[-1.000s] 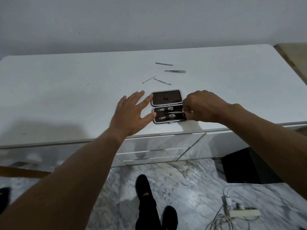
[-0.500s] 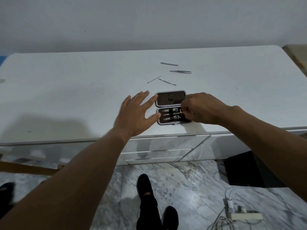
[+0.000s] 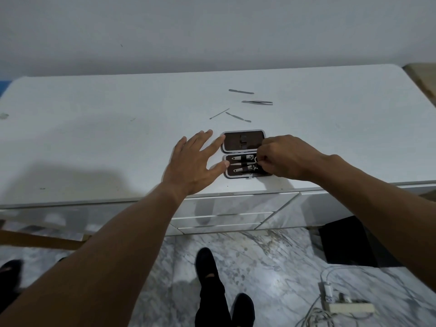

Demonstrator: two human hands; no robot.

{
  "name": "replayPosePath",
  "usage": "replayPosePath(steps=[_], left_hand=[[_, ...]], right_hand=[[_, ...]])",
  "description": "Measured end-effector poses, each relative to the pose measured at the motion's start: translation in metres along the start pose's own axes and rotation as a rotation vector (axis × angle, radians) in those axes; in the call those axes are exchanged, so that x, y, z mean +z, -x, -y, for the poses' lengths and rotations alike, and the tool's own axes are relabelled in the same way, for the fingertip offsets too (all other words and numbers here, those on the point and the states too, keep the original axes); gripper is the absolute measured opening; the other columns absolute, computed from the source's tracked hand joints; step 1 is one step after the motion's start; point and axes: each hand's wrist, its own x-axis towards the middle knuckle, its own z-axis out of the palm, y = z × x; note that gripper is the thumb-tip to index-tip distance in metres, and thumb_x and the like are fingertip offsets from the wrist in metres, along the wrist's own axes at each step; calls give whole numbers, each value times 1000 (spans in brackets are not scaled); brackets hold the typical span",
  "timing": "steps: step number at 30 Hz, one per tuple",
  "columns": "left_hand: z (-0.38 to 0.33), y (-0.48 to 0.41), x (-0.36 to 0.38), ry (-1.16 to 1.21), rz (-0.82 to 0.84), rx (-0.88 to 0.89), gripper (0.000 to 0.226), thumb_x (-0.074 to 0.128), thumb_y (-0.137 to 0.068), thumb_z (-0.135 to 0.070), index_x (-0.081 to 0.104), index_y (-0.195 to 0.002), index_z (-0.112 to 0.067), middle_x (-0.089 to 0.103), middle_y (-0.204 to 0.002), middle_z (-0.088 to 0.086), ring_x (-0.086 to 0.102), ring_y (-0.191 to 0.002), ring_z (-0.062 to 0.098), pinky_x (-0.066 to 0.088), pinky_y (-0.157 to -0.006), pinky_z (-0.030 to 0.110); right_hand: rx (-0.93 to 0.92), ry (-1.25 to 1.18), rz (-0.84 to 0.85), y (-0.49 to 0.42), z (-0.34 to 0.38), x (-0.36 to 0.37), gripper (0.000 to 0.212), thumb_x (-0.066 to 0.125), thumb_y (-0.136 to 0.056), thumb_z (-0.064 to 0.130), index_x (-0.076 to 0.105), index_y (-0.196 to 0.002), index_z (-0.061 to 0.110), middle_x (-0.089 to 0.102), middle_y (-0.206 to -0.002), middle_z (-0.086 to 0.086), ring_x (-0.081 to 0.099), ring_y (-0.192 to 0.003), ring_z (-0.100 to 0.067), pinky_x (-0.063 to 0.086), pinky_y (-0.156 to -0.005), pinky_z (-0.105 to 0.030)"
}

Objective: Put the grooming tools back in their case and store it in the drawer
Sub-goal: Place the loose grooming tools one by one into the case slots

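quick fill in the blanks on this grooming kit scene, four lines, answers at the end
The case lies ____ on the white table.
____ loose tools lie on the table beyond it.
The right hand pinches a thin tool between the two ____ in the case.
The left hand, fingers straight, touches the case's ____ side.
Missing words: open; four; clippers; left.

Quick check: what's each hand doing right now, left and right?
Left hand: open, fingers spread, touching the grooming case's left edge.
Right hand: closed, pinching the slim metal tool in the case's lower half.
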Motion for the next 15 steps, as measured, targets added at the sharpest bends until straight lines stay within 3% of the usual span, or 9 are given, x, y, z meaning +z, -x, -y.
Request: replayPosePath(steps=[15], left_hand=[[0,0,-2,-11,24,15,69,22,-91,-69,19,-153,-39,23,-161,-1,16,-149,18,11,-121,49]], right_hand=[[28,-128,-14,-2,-6,5,15,52,-87,24,64,-85,14,64,-94,-4,60,-80,-30,51,-70,-40]])
